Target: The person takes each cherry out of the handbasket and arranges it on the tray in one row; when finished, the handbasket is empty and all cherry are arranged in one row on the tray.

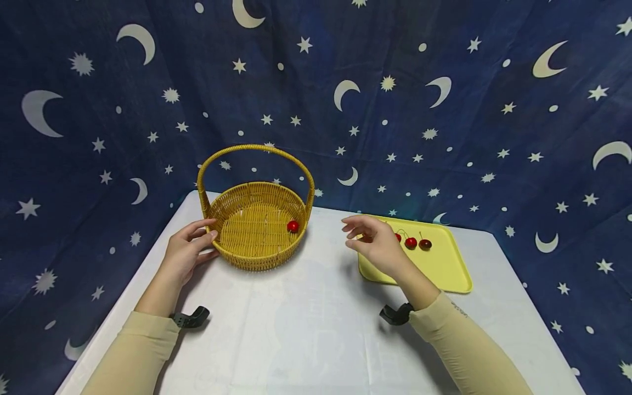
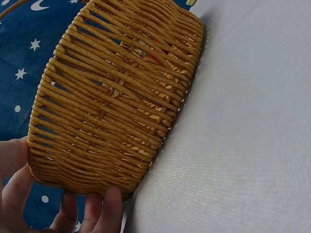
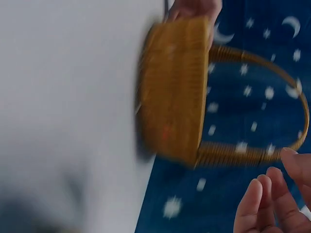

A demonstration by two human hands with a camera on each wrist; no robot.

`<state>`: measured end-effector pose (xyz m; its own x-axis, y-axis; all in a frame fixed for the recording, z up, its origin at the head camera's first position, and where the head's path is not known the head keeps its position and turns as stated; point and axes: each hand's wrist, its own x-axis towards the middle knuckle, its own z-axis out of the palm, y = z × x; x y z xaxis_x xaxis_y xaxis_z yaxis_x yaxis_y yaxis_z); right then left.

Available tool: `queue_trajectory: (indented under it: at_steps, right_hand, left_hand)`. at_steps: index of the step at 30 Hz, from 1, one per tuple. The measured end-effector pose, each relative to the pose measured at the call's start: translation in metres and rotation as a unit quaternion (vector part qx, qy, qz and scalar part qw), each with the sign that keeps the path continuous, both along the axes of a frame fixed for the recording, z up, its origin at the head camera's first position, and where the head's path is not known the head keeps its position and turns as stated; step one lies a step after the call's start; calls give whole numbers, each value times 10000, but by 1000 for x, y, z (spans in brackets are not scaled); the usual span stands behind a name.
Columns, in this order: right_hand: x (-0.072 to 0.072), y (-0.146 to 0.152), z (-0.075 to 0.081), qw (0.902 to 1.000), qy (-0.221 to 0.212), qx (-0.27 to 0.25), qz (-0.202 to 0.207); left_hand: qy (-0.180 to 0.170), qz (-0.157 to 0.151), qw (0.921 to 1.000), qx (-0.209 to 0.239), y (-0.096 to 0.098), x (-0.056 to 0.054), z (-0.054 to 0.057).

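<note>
A round woven basket [image 1: 254,265] with a tall arched handle stands on the left half of the table. One red cherry [image 1: 293,226] lies inside, by the right wall. My left hand [image 1: 186,249] holds the basket's left side, with fingertips against the weave in the left wrist view. Above the near left part of a yellow tray [image 1: 439,274], my right hand [image 1: 377,244] hovers with loosely bent fingers. Nothing shows between its fingers [image 3: 279,194] in the right wrist view. On the tray are red cherries [image 1: 411,243] and a darker one [image 1: 425,244]; my right hand partly hides that group.
A white cloth [image 1: 296,329] covers the table. Dark blue fabric [image 1: 316,82] with moons and stars hangs behind and along both sides. The basket's handle [image 1: 257,147] arches high above its rim. Each wrist wears a black band with a camera mount.
</note>
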<state>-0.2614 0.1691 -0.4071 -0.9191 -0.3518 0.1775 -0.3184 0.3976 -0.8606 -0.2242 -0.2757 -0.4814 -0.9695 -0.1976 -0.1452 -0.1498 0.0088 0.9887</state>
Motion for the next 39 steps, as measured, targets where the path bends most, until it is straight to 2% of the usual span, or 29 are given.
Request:
queue_trajectory:
  at_steps: [4, 10, 15, 21, 25, 31, 34, 39]
  right_hand:
    - [-2, -43, 4, 9987, 35, -229, 464]
    - [-21, -98, -5, 9921, 202, -329, 1190]
    - [-42, -133, -11, 9913, 212, 198, 1286]
    - [-66, -160, -16, 9862, 142, 1207, 1125]
    - [-75, -171, -18, 9739, 45, 1976, 1117]
    - [-82, -181, -17, 9562, -180, 2701, 1114]
    - [-83, -183, -19, 9442, -184, 3077, 1165]
    - [-78, -187, -21, 9248, 34, 3487, 1522]
  left_hand:
    - [29, -7, 10000, -17, 0, 1, 0]
    - [13, -59, 10000, -2, 1, -1, 0]
    - [-10, -67, 10000, -64, 1, -1, 0]
    - [3, -37, 10000, -68, 0, 1, 0]
    - [-10, -32, 10000, -87, 1, 1, 1]
    - [-80, -22, 10000, -43, 1, -1, 0]
    - [-97, -52, 9999, -31, 2, -1, -1]
    - [-40, -64, 10000, -1, 0, 0, 0]
